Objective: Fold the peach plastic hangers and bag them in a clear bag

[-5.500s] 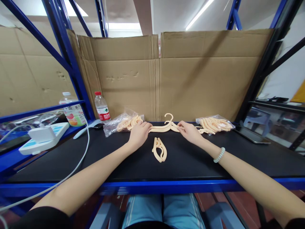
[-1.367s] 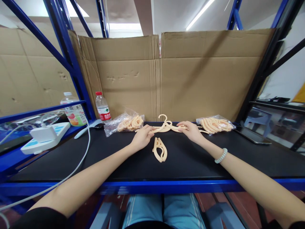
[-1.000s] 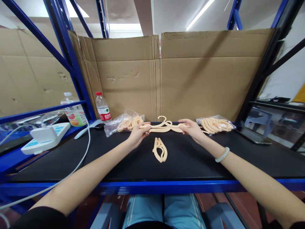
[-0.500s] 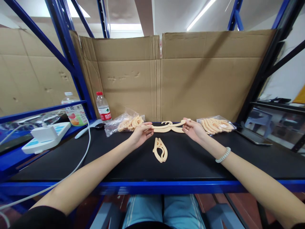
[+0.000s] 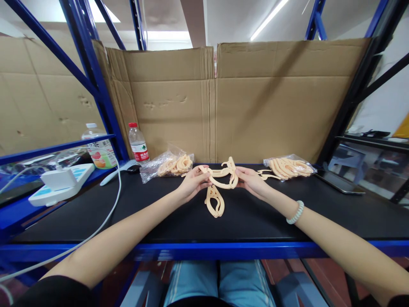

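A cream plastic folding hanger (image 5: 223,184) is held up between my two hands, its arms bent into a curve. My left hand (image 5: 195,183) pinches one end of it. On the other side, the fingers of my right hand (image 5: 251,181) close on the opposite end. Just below, a second folding hanger (image 5: 214,202), folded up, lies flat on the black tabletop (image 5: 179,221). The fingers hide parts of the held hanger.
Clear bags of cream hangers lie at the back left (image 5: 175,164) and back right (image 5: 289,167). A red-capped water bottle (image 5: 139,145) stands near the cardboard wall (image 5: 172,102). A white cable (image 5: 116,200) crosses the left side, by a power strip (image 5: 60,183).
My hands have come closer together. The hanger between them has gone from stretched out straight to bent at its arms. The folded hanger on the table has stayed put.
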The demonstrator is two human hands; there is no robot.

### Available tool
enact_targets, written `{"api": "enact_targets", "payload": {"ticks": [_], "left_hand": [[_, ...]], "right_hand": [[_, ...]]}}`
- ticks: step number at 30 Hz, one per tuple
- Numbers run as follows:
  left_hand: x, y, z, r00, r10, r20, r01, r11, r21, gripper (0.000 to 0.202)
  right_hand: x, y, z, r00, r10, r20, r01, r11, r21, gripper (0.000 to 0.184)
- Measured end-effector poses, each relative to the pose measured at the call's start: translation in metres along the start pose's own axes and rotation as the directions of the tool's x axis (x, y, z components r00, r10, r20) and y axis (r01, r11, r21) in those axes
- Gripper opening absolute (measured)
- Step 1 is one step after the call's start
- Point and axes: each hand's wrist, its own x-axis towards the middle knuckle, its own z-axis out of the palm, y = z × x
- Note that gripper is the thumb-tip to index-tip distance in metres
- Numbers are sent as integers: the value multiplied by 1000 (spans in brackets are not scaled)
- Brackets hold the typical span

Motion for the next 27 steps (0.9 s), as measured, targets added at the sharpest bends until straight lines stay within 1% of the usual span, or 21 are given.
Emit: {"api": "enact_targets", "payload": {"ticks": [2,4,7,9,14,20,24,27], "left_hand": [[-2,-2,2,1000,10,4,-10,999,33,34],[-3,-5,4,1000,17,10,-18,997,69,39],[-3,-9,5,999,35,36,-39,992,122,43],[-3,-11,5,997,53,59,-62,986,153,42],[-5,-12,7,991,95,97,-114,970,216,34],[-8,-11,11,983,147,108,-171,951,258,32],[-9,-10,12,985,144,92,-163,949,270,34],[-7,-10,11,991,106,82,-125,947,297,32]], "right_hand": [[-2,0,5,998,-19,52,24,995,-100,38],[-4,0,8,995,-67,79,82,977,-196,40],[-5,0,10,985,-153,75,169,937,-306,39],[-4,1,10,979,-197,52,202,912,-356,39],[-3,4,9,959,-284,6,256,855,-451,42],[-8,-1,13,941,-338,25,295,782,-549,40],[-9,-1,15,939,-334,82,321,767,-555,39],[-10,0,16,941,-309,140,334,766,-550,38]]}}
